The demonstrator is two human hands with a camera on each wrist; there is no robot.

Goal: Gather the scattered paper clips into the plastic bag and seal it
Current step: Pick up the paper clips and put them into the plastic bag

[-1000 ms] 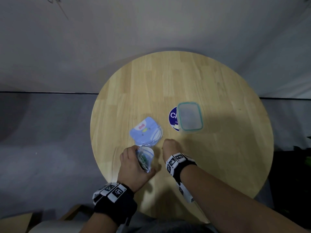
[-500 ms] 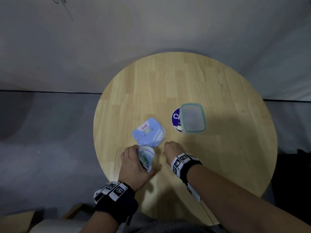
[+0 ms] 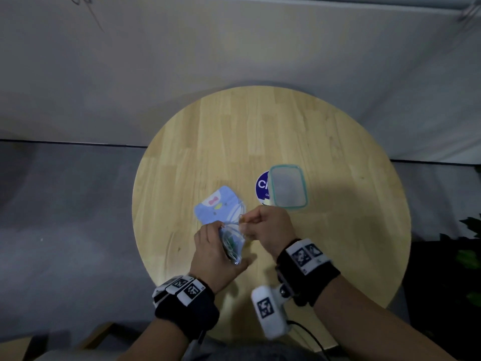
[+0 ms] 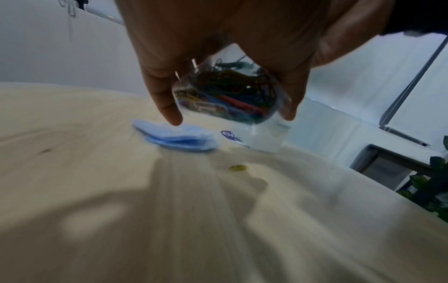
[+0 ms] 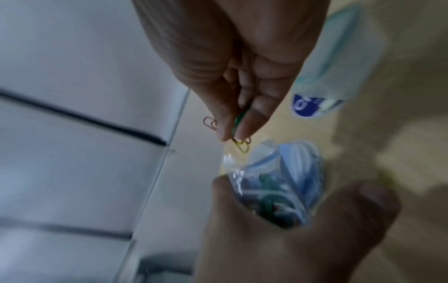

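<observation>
My left hand [image 3: 216,254] grips a small clear plastic bag [image 3: 231,243] stuffed with coloured paper clips [image 4: 227,93], held above the wooden table [image 3: 338,230] with its mouth [image 5: 274,153] open upward. My right hand [image 3: 263,225] pinches a few paper clips [image 5: 240,132], green, yellow and reddish, between thumb and fingertips just above the bag's mouth. One yellow clip [image 4: 238,168] lies on the table below the bag in the left wrist view.
A blue pouch with a cartoon print [image 3: 220,207] lies just beyond my hands. A clear container with a teal rim [image 3: 287,187] sits on a round blue sticker [image 3: 261,186] to the right. The table's near edge is close to my wrists.
My right hand rose from the table with clips pinched and came to the bag's mouth. My left hand lifted the bag slightly and turned its opening toward the right hand.
</observation>
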